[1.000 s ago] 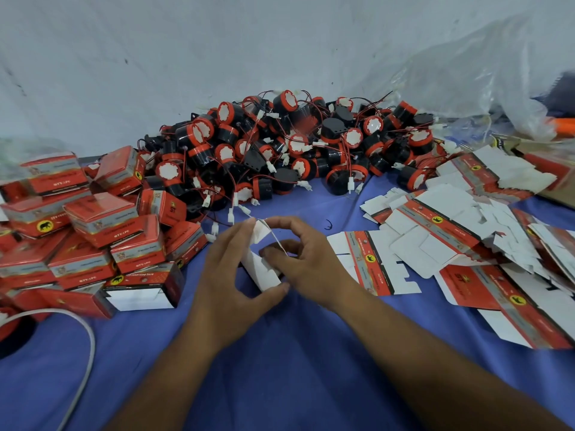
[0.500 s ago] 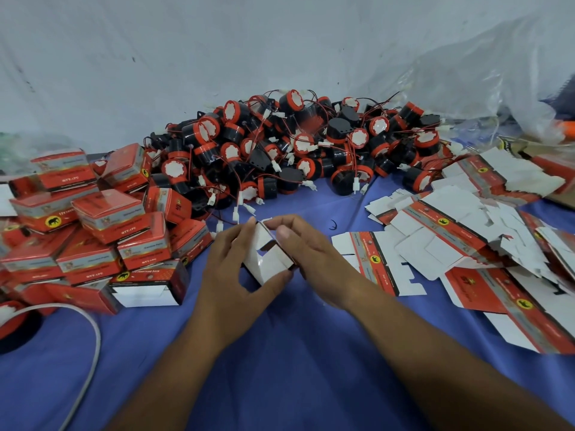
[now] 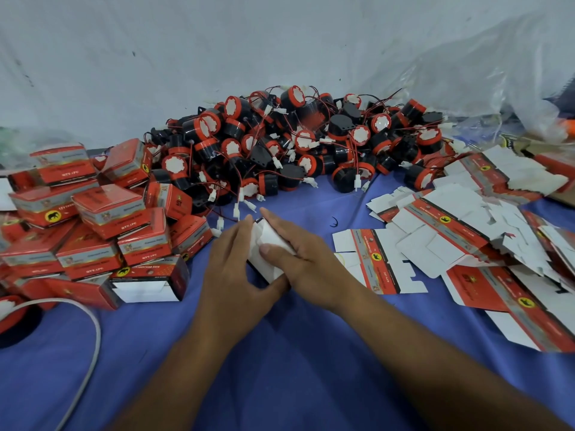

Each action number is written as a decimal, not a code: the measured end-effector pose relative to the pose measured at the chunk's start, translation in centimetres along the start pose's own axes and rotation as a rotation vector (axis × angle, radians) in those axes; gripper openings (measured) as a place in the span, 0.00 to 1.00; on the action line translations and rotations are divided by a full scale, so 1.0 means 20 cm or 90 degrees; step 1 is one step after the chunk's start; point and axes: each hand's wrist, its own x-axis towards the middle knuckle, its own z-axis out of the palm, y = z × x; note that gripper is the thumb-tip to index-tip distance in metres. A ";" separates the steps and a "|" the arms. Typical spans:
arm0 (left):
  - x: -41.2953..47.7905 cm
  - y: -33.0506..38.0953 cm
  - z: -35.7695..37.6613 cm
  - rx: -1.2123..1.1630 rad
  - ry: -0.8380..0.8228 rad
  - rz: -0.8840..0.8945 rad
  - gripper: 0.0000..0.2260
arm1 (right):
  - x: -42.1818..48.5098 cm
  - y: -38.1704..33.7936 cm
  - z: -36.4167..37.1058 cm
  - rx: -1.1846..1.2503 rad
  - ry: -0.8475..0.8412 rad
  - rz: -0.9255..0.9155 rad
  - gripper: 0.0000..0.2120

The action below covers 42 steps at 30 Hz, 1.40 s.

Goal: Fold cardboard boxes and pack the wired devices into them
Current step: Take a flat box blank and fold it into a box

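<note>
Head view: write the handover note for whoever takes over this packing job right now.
The left hand grips the half-folded box from its left, thumb under the near edge. The right hand holds it from the right, thumb pressing a white flap.
The wired devices lie piled at the back; flat blanks spread on the right; closed boxes stacked on the left, one open box in front of them.
Done: many boxes closed. Left: finish this fold, put in a device, close it, then work through the pile.
</note>
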 end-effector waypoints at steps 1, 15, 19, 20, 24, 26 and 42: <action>0.00 0.00 0.00 0.003 0.000 0.000 0.40 | 0.00 0.00 0.00 -0.001 -0.001 -0.001 0.25; 0.00 0.00 0.00 0.027 -0.002 0.053 0.35 | 0.01 0.04 0.01 -0.119 -0.092 -0.050 0.29; 0.01 0.02 0.01 0.072 -0.021 0.064 0.38 | 0.01 0.04 0.00 -0.121 -0.088 -0.079 0.30; 0.01 0.02 0.01 0.078 -0.025 0.061 0.39 | 0.01 0.04 0.00 -0.114 -0.094 -0.077 0.29; 0.00 0.02 0.01 0.087 -0.021 0.054 0.42 | 0.02 0.04 -0.01 -0.090 -0.093 -0.065 0.28; 0.00 0.01 0.00 0.081 -0.020 0.057 0.39 | 0.01 0.04 0.00 -0.138 -0.068 -0.099 0.28; 0.00 -0.02 0.03 0.068 0.067 0.111 0.37 | 0.04 0.02 -0.05 0.228 -0.086 0.079 0.26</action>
